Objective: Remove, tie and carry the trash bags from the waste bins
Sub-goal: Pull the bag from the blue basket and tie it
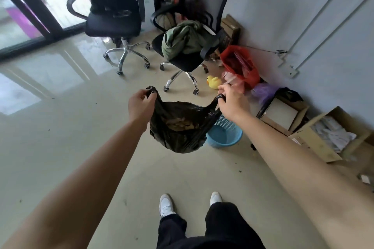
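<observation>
Your left hand (141, 105) is clenched on one gathered handle of the black trash bag (180, 127), and your right hand (230, 101) is clenched on the other handle, so the bag hangs between the two hands, clear of the floor (81, 127), with its mouth stretched open. Brownish refuse shows inside the bag; what it is cannot be told. The blue waste bin (224, 134) stands on the floor just behind and to the right of the hanging bag, partly hidden by it and by your right forearm; its lattice wall is visible. Your white shoes (167, 205) stand on the floor below the bag. Beyond the bin, a yellow rubber duck (213, 81) lies on the floor near the base of an office chair (194, 46) that carries a green garment (182, 40). A red plastic bag (240, 64) sits against the wall, and an open cardboard box (327, 137) holding white papers lies further right.
</observation>
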Action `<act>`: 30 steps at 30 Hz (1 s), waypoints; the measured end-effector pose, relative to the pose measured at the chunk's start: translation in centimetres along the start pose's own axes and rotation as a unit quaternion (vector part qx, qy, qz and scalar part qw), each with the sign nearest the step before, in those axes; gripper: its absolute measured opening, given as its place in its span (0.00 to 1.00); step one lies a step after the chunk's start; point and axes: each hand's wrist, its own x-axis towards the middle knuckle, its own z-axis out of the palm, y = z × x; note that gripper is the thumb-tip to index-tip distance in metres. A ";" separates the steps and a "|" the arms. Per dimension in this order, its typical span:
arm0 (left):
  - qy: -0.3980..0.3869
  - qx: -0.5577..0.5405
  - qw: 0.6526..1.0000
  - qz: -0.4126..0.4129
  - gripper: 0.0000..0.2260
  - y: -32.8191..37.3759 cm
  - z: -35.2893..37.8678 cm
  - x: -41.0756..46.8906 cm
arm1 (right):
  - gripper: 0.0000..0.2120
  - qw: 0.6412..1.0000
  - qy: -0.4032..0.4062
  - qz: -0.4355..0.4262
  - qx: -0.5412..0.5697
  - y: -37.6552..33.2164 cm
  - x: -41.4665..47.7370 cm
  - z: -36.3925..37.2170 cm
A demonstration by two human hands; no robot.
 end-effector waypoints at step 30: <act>0.014 0.095 0.986 -0.139 0.09 -42.3 12.1 12.4 | 0.47 0.946 0.013 0.192 0.259 16.5 -1.0 45.5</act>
